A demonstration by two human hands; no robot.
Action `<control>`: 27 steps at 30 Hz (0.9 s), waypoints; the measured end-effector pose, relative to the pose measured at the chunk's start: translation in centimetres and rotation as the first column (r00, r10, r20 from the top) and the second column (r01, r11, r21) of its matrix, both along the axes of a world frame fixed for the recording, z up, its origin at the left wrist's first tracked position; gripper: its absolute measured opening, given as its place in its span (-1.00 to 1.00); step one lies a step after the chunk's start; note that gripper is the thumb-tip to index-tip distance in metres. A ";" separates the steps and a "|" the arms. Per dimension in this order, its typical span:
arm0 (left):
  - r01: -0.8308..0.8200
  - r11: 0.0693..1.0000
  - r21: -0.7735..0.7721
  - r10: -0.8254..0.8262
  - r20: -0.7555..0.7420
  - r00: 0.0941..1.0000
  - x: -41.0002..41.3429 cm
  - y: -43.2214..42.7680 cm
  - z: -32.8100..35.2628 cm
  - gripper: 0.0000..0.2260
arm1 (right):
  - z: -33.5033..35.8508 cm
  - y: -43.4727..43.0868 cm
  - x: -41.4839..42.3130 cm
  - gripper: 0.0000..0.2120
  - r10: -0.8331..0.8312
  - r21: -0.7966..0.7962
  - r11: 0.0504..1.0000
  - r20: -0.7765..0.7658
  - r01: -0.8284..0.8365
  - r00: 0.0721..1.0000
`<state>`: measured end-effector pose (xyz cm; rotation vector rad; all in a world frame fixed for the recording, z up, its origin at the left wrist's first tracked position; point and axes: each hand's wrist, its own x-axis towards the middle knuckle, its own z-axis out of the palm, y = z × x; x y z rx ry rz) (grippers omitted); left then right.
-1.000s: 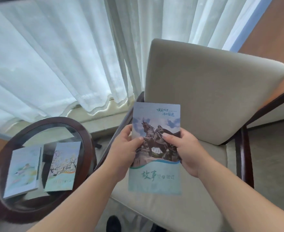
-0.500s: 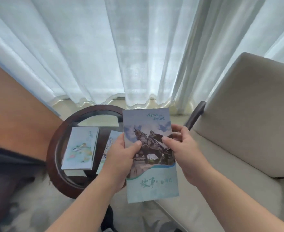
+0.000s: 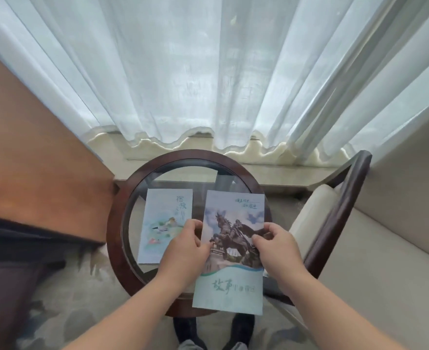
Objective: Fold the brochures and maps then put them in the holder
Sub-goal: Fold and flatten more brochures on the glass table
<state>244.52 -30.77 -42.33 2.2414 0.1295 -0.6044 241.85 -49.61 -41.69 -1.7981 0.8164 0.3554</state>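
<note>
**Both hands hold the statue brochure over the round table**

The statue brochure (image 3: 233, 223), folded, with a horse and rider on its cover, is held face-up above the right half of the round table (image 3: 114, 223), which has a glass top inside a dark wooden rim. The brochure's lower edge reaches past the near rim. The left hand (image 3: 183, 253) pinches its left edge about halfway up, thumb on the cover and fingers curled underneath. The right hand (image 3: 279, 251) pinches the right edge at the same height in the same way. Whether the brochure touches the glass cannot be told. Just to its left a pale brochure (image 3: 162, 218) with a green drawing lies flat on the glass, its near right corner hidden by the left hand. To the right stands a chair with a dark armrest (image 3: 339, 210) and a pale cushion (image 3: 390, 269). A wooden panel (image 3: 39, 147) is on the left, sheer white curtains (image 3: 208, 72) hang behind, and two dark shoes (image 3: 241, 327) show below the table's near edge
</note>
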 end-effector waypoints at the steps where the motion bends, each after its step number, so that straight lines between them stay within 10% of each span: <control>1: 0.012 1.000 0.020 -0.012 0.005 1.000 0.3 -0.3 -1.2 -0.78 | -1.3 -0.1 0.2 -0.87 0.031 -0.047 0.998 -0.017 -0.032 0.999; 7: 0.055 0.991 0.124 -0.060 0.037 0.998 2.4 -2.7 -8.5 -0.82 | -8.4 -0.3 2.4 -0.55 0.082 -0.164 0.981 -0.106 -0.099 0.991; 27: 0.087 0.920 0.382 -0.105 0.028 0.994 4.3 -5.2 -14.7 -0.64 | -13.8 -1.4 5.2 -0.71 0.193 -0.214 0.949 -0.185 -0.232 0.963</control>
